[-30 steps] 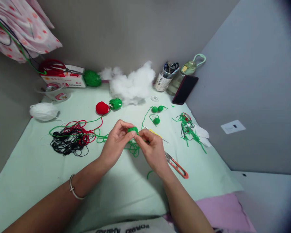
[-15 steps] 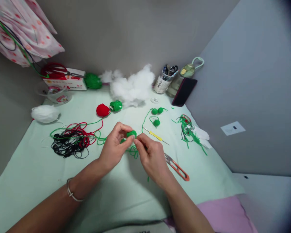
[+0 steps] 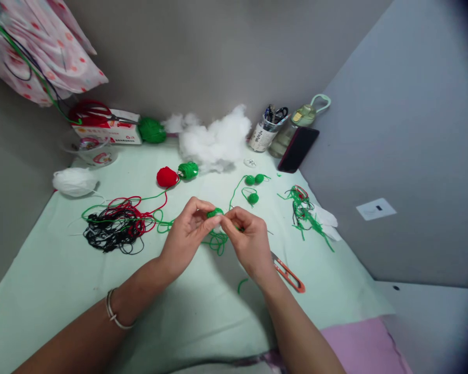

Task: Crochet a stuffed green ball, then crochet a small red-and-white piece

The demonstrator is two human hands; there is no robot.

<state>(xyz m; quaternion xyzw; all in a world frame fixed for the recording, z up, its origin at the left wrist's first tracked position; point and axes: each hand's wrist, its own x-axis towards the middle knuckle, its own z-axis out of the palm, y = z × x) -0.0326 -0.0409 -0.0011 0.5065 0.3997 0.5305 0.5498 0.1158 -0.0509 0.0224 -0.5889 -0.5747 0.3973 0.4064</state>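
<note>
A small green crocheted piece [image 3: 214,213] with a bit of white at its edge is pinched between the thumb and fingers of my left hand [image 3: 185,234]. My right hand [image 3: 247,239] is closed at the right side of that piece, its thumb and fingertips touching it. Loose green yarn [image 3: 217,242] lies in loops just below and between my hands. Beyond my right hand rest several small green balls [image 3: 253,198]. Orange-handled snips [image 3: 290,275] lie to the right of my right wrist, their blades partly hidden. A crochet hook is mostly hidden behind my right hand.
Tangled black yarn [image 3: 111,231], a red ball [image 3: 167,177] and a white ball [image 3: 75,182] lie left. White stuffing [image 3: 216,140] is piled at the back. A pen cup [image 3: 262,135], a phone [image 3: 298,149] and yarn scraps [image 3: 306,213] are on the right.
Both hands have shifted slightly right with the green piece. My right hand has turned and now covers most of the yellow hook. More of a green scrap below shows.
</note>
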